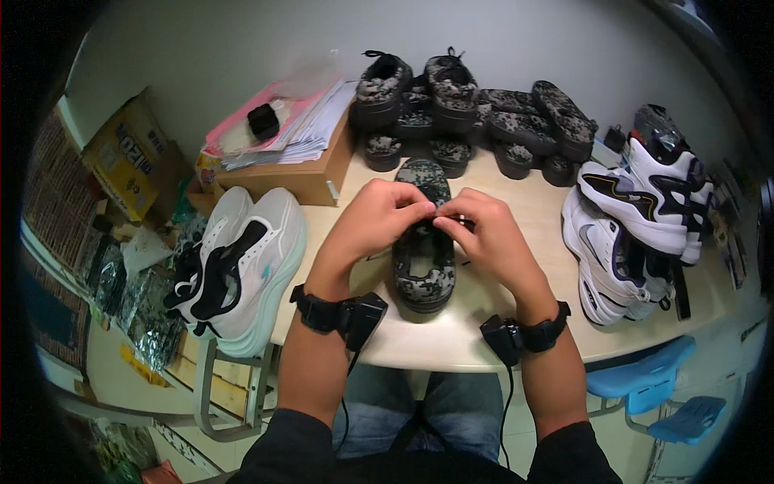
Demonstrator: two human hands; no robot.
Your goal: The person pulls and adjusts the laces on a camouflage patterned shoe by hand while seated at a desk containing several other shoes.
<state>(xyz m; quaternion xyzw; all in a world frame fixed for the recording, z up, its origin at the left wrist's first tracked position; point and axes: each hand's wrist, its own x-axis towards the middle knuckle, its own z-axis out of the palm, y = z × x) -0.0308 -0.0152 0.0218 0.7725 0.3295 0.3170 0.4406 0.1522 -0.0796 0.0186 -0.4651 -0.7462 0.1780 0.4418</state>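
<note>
A black-and-grey digital-camouflage shoe (426, 284) stands on the table in front of me, its toe pointing away and its heel towards me. Over the lacing area, my left hand (387, 212) and my right hand (481, 224) meet with thumbs and forefingers pinched together. A dark shoelace (465, 222) shows by the right fingers, and both hands appear to pinch it. The fingers cover most of the lace and the knot area. Each wrist wears a black strapped device with a cable.
More camouflage shoes (450, 100) are stacked against the wall. A cardboard box (284, 181) bearing papers stands at back left. White mint-soled sneakers (266, 266) sit left; white-and-black sneakers (604, 260) are piled right. Blue seats (647, 375) stand below the table (514, 339).
</note>
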